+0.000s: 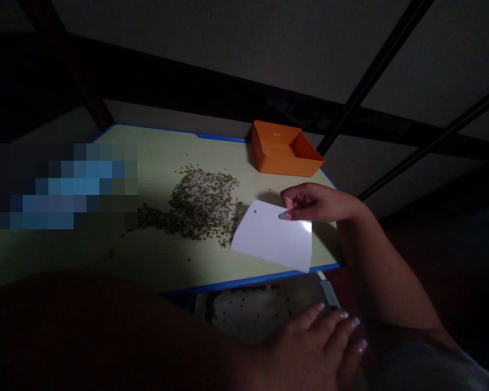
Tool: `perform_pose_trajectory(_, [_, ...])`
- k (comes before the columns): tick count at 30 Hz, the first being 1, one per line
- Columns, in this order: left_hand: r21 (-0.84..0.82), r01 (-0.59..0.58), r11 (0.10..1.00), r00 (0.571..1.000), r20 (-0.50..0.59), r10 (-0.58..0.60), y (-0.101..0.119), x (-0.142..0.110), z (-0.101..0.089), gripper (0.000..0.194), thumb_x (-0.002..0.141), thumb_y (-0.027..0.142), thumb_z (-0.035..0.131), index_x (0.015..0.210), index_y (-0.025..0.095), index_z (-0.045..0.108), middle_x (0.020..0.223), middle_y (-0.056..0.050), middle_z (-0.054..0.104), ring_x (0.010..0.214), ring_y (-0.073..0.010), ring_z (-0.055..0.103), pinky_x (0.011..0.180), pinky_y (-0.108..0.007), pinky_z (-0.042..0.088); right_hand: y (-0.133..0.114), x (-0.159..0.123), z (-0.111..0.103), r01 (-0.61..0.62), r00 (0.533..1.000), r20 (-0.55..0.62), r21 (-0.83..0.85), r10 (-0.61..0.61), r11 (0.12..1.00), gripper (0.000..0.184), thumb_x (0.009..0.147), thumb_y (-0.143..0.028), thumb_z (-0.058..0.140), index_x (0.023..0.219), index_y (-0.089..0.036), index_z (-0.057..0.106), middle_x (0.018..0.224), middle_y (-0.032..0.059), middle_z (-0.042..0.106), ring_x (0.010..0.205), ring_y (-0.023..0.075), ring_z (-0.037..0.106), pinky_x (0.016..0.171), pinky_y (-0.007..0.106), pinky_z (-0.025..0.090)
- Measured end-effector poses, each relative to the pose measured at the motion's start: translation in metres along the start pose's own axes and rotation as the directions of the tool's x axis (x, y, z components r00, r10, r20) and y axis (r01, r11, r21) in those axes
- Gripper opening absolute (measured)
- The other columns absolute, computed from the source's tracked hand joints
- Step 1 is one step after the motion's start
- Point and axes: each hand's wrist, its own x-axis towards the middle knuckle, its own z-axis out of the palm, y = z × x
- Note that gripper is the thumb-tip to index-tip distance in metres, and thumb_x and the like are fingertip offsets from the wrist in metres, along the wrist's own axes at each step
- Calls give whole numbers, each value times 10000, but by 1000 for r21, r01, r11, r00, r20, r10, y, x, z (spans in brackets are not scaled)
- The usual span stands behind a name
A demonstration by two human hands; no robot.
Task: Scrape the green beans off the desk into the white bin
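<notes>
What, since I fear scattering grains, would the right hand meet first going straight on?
Likely the grain pile, with the white sheet in the right hand leading; height above the table is unclear.

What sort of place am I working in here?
Probably a dim room in a home, though I can't be sure: a blue-edged table stands near pale panels with dark frames, and holds an orange bin and a heap of small greenish bits.

Right hand [309, 203]: bare, thumbnail [284, 216] glossy, pale; right forearm [387, 266]: bare; left hand [309, 347]: bare, fingernails [355, 321] shiny, pale bluish; garment [419, 358]: one, greyish, beside that forearm, cut too dim for me to make out
</notes>
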Motion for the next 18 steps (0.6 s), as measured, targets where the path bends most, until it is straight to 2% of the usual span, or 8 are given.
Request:
perform_pose_trajectory(10, [25, -2, 1000, 1000, 3, 2, 1, -1, 0, 468, 988, 202, 165, 1305, 159, 507, 1341, -5, 535, 1205, -135, 489, 956, -284, 330, 1, -4, -9, -67, 998, -26, -128, 64, 990, 351, 798, -386, 607, 623, -175, 388, 546, -73, 362, 502, 47, 336, 473, 197, 259])
perform_pose_trajectory(18, [-25, 4, 1000, 1000, 30, -3, 1, 0, -2, 445, 984, 205, 212, 1317, 143, 500, 1343, -34, 532, 1212, -157, 477, 960, -299, 348, 5, -8, -15, -140, 990, -24, -62, 139, 988, 329, 804, -377, 599, 642, -181, 392, 538, -62, 443, 467, 50, 404, 459, 200, 291])
